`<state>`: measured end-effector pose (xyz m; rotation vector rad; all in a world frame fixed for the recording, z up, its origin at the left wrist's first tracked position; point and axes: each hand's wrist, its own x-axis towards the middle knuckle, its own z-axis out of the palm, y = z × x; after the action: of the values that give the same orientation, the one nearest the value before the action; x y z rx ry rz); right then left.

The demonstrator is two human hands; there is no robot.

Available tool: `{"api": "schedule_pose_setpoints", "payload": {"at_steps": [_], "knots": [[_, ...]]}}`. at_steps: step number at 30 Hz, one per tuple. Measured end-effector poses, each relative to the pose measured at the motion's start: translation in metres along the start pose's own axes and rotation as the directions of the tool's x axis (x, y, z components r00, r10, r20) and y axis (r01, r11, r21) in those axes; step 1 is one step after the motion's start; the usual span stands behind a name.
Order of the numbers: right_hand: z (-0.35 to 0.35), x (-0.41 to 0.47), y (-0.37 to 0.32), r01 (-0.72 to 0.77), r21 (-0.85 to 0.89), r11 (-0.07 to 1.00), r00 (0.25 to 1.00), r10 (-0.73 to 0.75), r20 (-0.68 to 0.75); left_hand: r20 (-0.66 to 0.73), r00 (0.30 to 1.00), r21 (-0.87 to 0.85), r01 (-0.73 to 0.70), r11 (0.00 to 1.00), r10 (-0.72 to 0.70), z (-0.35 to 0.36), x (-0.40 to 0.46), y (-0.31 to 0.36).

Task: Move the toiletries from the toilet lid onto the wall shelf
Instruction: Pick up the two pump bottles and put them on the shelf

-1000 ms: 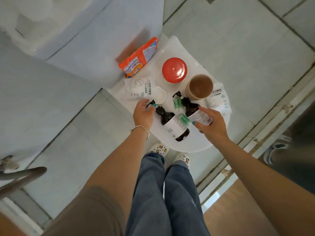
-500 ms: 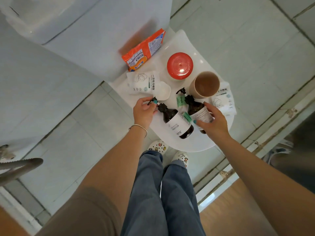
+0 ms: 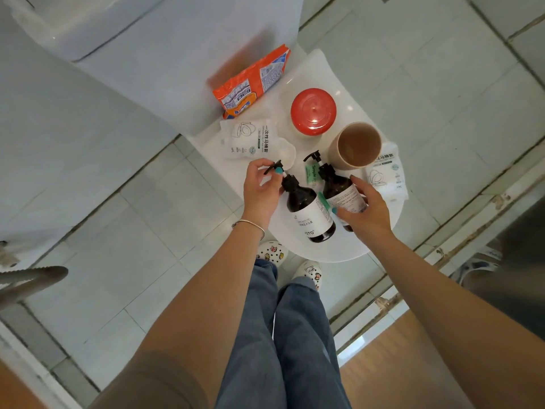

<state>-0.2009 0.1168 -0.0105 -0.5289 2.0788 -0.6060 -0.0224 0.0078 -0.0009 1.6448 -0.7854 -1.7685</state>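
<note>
White lid (image 3: pixel 330 249) holds every item, none shelved yet. Left hand (image 3: pixel 261 190) pinches the left bottle (image 3: pixel 306 211) by its pump; right hand (image 3: pixel 364 209) wraps the right bottle (image 3: pixel 339 190). Pouch, jar, cup and packets remain, by my judgement.

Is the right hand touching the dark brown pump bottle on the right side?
Touching. In the head view the right hand has its fingers curled round the labelled body of the right dark brown pump bottle.
</note>
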Motion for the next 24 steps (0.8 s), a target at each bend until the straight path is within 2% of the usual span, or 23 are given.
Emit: {"api": "schedule_pose_setpoints", "payload": {"at_steps": [5,13,17,20,24], "knots": [[0.003,0.001,0.004,0.004,-0.008,1.0,1.0,-0.004,-0.011,0.062,0.994,0.046,-0.095,0.994,0.092,0.007,0.001,0.0],[0.006,0.0,0.004,0.017,-0.004,1.0,0.999,-0.017,-0.035,0.036,0.999,-0.015,-0.034,0.999,0.034,0.01,-0.005,-0.002],[0.006,0.0,0.003,0.012,-0.024,1.0,0.999,-0.013,-0.044,0.03,0.998,0.027,-0.061,0.998,0.06,0.01,-0.008,-0.001],[0.007,-0.001,0.003,0.023,-0.039,0.999,0.999,-0.024,-0.041,0.039,0.992,0.037,-0.118,0.992,0.117,0.011,-0.013,0.006],[0.009,-0.002,0.004,0.03,-0.047,0.998,0.998,-0.032,-0.051,0.055,0.957,0.05,-0.289,0.956,0.287,0.012,-0.021,0.024]]}}
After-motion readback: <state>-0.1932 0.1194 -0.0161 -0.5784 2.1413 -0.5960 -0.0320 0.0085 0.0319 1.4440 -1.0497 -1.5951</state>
